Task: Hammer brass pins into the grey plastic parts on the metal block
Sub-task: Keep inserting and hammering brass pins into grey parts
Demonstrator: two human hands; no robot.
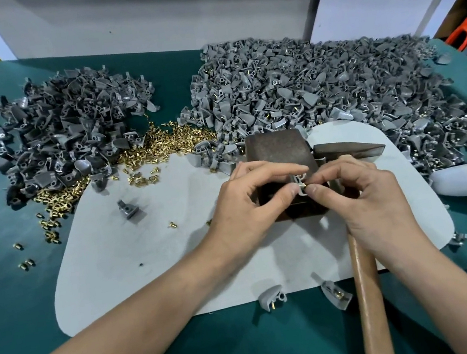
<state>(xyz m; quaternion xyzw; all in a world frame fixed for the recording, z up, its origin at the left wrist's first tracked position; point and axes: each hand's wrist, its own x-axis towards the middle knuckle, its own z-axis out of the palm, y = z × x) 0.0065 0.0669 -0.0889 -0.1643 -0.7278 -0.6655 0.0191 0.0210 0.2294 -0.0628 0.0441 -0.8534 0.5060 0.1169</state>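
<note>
We pinch a grey plastic part (299, 181) on the metal block (278, 152): left hand (247, 201) grip steadies it, right hand (357, 189) grip seats a brass pin (303, 186).

two hands (247, 201), one hammer (364, 263), one metal block (277, 152), two grey piles (69, 125).

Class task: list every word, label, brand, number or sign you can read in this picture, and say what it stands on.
None can be read.
The pale object at the table's right edge carries red and dark markings, too blurred to read.
The metal block, hammer and grey plastic parts show no lettering.
</note>
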